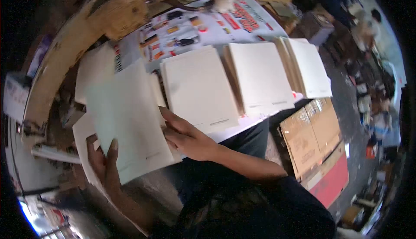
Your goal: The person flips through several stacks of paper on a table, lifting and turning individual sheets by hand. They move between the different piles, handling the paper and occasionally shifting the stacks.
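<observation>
Large pale sheets (130,122) are held up at the left, slightly blurred. My left hand (104,158) grips their lower left edge between thumb and fingers. At their right edge my right hand (186,139) has its fingers curled, partly behind the sheets; what they hold there is hidden. Just right of them lies a stack of white sheets (199,87) on the table. A second stack (260,76) and a third stack (310,67) follow to the right. More pale sheets (82,139) show behind my left hand.
A printed banner (216,28) covers the table behind the stacks. Flattened cardboard (312,135) and a red panel (331,180) are low at the right. A wooden piece (117,15) stands at the upper left. Two people (336,0) (368,31) are in the far right background.
</observation>
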Available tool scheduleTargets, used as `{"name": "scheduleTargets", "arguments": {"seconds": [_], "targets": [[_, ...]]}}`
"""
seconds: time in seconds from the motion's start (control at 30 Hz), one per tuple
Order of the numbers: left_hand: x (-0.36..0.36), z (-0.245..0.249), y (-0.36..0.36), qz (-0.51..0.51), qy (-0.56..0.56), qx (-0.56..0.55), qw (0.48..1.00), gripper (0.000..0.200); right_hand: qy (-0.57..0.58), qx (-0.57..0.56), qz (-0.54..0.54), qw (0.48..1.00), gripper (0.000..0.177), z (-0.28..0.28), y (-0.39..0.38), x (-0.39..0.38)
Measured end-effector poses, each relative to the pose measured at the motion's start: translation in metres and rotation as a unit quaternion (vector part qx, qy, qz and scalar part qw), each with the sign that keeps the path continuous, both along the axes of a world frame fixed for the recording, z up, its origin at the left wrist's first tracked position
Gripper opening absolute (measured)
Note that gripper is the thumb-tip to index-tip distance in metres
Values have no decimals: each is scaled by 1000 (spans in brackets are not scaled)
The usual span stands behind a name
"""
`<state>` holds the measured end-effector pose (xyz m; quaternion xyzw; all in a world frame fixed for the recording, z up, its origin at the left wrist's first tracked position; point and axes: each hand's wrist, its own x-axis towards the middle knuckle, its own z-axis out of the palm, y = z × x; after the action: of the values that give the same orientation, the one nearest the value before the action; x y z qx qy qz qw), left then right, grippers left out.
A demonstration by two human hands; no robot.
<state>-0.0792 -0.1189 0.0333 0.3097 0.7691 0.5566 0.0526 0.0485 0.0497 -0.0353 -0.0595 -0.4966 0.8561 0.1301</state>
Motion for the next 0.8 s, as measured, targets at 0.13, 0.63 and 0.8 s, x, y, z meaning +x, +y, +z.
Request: {"name": "scheduleTargets", "arguments": {"seconds": [0.13,0.63,0.8], "targets": [[38,-2,40,-4,-2,62,998,43,-9,137,-192,972,57,26,40,58],[171,-32,260,-398,-206,121,886,15,-180,176,-576,778,58,53,142,272],[186,-66,282,-373,271,-93,883,28,-178,243,-643,705,56,66,179,310]]}}
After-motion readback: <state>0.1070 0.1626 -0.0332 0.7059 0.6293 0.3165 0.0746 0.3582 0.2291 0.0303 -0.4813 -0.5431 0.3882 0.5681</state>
